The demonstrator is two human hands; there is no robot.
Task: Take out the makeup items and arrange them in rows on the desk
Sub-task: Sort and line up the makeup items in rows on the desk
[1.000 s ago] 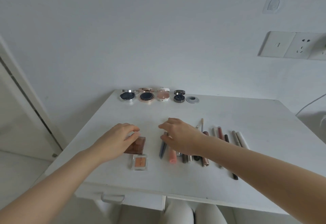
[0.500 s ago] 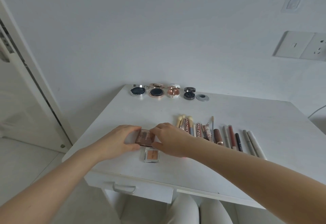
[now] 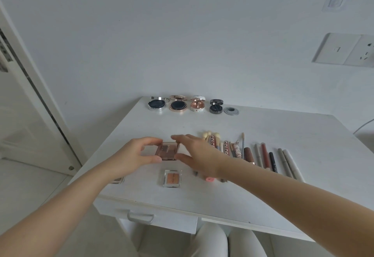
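On the white desk both hands meet at one brown eyeshadow palette, which sits left of centre in the middle band of the desktop. The left hand grips its left side, thumb curled at the near edge and fingers over the far edge. The right hand holds its right side, thumb at the near right corner and fingers reaching over the far edge; motion blur at those fingertips leaves the exact contact uncertain. Whether the palette rests on the surface or is lifted slightly cannot be told. Just in front of it lies one small clear-cased blush compact with an orange pan, flat and apart from the palette. One further small case shows near the left edge, mostly hidden under the left forearm. Along the far edge stands a row of four open round compacts: a silver one, a rose-gold one, a white-lidded one and a dark grey one. One grey ring-shaped disc lies just beside the last. To the right of the hands runs a row of pencils, tubes and brushes, laid side by side pointing away from the viewer; about a dozen show, and the right wrist covers others. One pink tube end shows beneath that wrist. One drawer handle is fitted under the front edge.
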